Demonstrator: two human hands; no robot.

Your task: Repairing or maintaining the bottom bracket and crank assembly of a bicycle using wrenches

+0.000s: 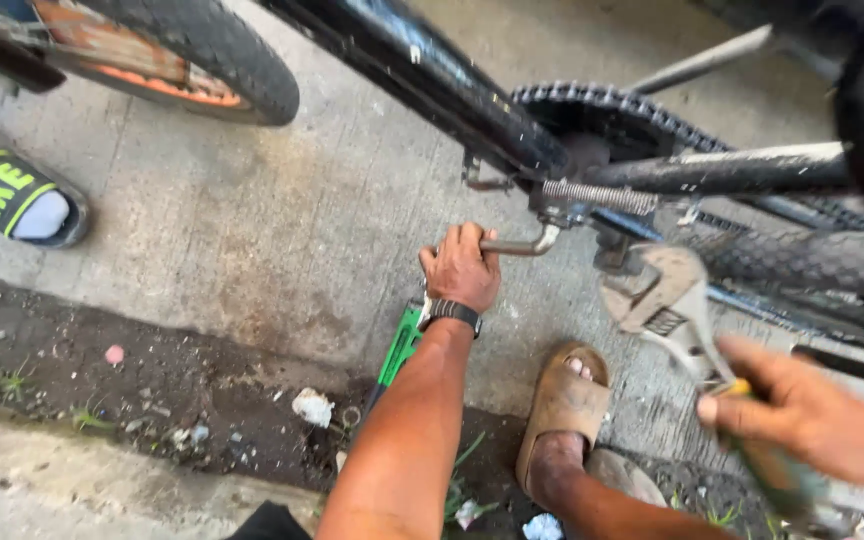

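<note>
My left hand (460,268), with a black watch on the wrist, is closed around the bent metal kickstand (524,245) of a black bicycle (432,75). My right hand (802,410) grips the yellow-and-green handle of a large adjustable wrench (667,300). The wrench's open jaw sits against a fitting low on the bicycle's frame, just below a coil spring (597,195). Behind them are the chainring (602,115) and the rear tyre (802,262).
A green-handled tool (399,350) lies on the concrete under my left wrist. My foot in a brown sandal (562,405) rests nearby. Another person's foot in a black slide sandal (12,195) stands at the left. A second wheel (187,55) is at top left; dirt with litter lies below.
</note>
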